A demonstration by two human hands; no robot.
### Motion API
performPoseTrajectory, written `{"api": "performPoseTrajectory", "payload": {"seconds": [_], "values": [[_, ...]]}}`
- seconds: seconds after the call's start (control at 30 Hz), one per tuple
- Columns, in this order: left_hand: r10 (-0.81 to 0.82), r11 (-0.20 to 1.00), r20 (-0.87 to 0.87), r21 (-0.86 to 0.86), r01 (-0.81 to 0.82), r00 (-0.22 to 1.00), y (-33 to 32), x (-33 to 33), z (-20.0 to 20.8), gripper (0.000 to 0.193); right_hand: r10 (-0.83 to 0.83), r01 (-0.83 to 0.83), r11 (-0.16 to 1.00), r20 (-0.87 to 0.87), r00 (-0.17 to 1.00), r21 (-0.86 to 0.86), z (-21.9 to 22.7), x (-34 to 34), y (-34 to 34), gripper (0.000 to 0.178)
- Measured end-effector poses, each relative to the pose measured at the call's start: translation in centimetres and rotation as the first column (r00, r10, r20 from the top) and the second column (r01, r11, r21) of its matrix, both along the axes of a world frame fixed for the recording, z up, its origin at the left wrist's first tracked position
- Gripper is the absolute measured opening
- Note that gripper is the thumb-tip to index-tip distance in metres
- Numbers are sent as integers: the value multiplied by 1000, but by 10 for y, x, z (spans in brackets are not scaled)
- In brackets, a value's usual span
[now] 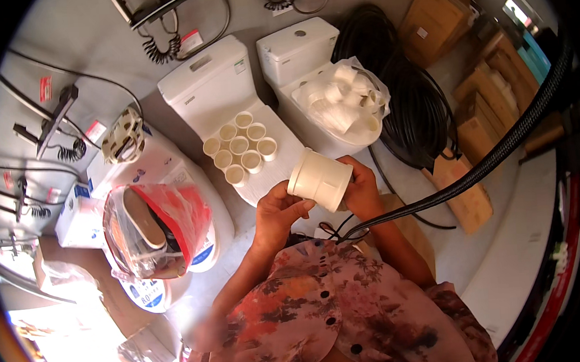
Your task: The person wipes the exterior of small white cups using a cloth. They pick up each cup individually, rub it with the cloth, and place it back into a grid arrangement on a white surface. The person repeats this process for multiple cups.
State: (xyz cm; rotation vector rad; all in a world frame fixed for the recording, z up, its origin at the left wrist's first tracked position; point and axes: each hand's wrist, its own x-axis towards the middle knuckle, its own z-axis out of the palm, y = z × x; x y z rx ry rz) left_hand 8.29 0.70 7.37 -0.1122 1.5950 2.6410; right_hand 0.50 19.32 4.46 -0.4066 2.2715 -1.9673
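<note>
One cream cylindrical plastic fitting (322, 180), centre frame, long axis sloping down rightward: left hand (280, 209) fingers clamp its left end, right hand (363, 188) fingers its right.

The cream cylinder (320, 180), apparently hollow, is held tilted.

The one view comes from the left of two fisheye cameras worn side by side on the person's head, facing steeply down and somewhat forward. Nearest the lens, the floral shirt (323, 292) fills the lower middle; the left hand (279, 207) and right hand (363, 184) sit around the centre, a little farther away. White toilets (207, 70) and the grey wall (91, 27) stand farther off toward the top. The picture is upright and unmirrored, with straight edges bowing toward the round, black-cornered rim.
</note>
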Motion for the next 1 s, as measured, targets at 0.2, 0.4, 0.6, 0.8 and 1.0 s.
{"api": "performPoseTrajectory", "payload": {"seconds": [0.2,0.4,0.6,0.8,1.0], "values": [[-15,999,-68,-34,13,998,28,-11,14,25,57,-56,995,12,998,-77,2,-8,27,26],[-55,997,-10,-56,55,998,43,-3,5,22,52,-51,998,16,999,-35,15,-12,37,31],[18,999,20,-40,-17,1000,56,-1,9,19,24,-25,999,-33,999,-48,38,-5,42,31],[32,996,105,-86,-23,994,73,-4,16,18,103,-73,988,-222,970,138,42,-17,68,34],[28,985,163,-171,0,986,89,-20,22,16,48,-46,999,-168,985,14,37,-26,87,24]]}}
